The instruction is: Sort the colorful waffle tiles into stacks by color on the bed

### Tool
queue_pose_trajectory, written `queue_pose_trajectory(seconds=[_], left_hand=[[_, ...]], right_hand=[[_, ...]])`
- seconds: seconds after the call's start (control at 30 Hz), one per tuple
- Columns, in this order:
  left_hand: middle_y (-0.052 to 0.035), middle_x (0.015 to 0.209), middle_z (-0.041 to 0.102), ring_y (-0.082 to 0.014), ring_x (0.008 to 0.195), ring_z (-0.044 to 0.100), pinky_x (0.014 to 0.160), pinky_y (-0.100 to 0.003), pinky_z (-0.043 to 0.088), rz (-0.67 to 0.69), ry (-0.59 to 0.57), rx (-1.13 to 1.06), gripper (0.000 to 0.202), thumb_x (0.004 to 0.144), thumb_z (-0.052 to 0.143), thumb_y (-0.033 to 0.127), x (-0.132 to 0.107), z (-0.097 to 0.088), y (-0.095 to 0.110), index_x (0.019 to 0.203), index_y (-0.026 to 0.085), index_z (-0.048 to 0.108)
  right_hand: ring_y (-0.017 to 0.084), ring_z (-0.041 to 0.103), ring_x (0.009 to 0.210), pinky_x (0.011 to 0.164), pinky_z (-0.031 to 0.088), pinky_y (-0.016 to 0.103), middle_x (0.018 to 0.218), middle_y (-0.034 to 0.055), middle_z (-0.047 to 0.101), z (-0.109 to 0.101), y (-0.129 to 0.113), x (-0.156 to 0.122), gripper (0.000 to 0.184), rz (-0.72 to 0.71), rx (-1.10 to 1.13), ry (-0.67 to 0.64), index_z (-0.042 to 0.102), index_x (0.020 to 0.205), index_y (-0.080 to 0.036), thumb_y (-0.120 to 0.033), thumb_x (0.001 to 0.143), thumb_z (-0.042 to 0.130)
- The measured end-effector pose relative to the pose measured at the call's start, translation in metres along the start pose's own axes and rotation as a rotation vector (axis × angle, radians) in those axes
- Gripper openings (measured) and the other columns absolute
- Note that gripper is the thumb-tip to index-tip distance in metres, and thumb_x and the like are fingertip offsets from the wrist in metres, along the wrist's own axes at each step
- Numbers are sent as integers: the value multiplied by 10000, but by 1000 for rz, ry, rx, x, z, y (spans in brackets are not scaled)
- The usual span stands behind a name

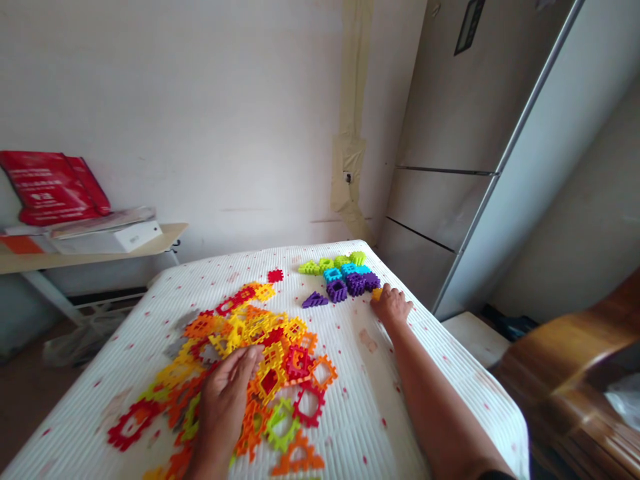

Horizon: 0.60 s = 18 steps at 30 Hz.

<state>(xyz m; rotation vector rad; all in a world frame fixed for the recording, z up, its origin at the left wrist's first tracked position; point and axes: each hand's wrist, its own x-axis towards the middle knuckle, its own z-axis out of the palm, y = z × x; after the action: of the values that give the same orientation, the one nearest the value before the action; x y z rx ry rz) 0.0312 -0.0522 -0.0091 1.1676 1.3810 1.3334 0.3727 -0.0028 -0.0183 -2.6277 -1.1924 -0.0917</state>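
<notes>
My right hand (393, 305) is on the table's far right part, its fingers closed over a yellow-orange interlocking plastic tile (377, 293) that mostly hides under it. Just left of it stand stacked purple tiles (356, 285), with light blue tiles (333, 275) and lime green tiles (326, 264) in rows behind. One purple triangular stack (315, 300) lies a little apart. My left hand (227, 387) hovers at a loose pile of yellow tiles (257, 327), orange tiles (324, 371) and red tiles (310, 405). Its thumb and fingers are pressed together; what they hold, if anything, is unclear.
A white quilted cloth (360, 393) with red specks covers the table. Behind the pile lies a single red tile (275, 275). A tall refrigerator (440, 147) stands at the right, near a wooden chair (575, 353). At left, a side table (173, 235) bears a red bag (50, 187).
</notes>
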Motion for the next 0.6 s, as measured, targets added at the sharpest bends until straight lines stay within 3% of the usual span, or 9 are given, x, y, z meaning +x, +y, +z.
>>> queue_pose_trajectory(seconds=[0.6], left_hand=[[-65,810,687,-180,746,595,732,-281,498,-20,7,-35,504,616,659,566,0,1,2,885,139,676]], right_hand=[[283,538,1048,834,366,459,1081,127,615,-16,10,1,397,15,-26,-119,503,1141,-209,-389,789,532]])
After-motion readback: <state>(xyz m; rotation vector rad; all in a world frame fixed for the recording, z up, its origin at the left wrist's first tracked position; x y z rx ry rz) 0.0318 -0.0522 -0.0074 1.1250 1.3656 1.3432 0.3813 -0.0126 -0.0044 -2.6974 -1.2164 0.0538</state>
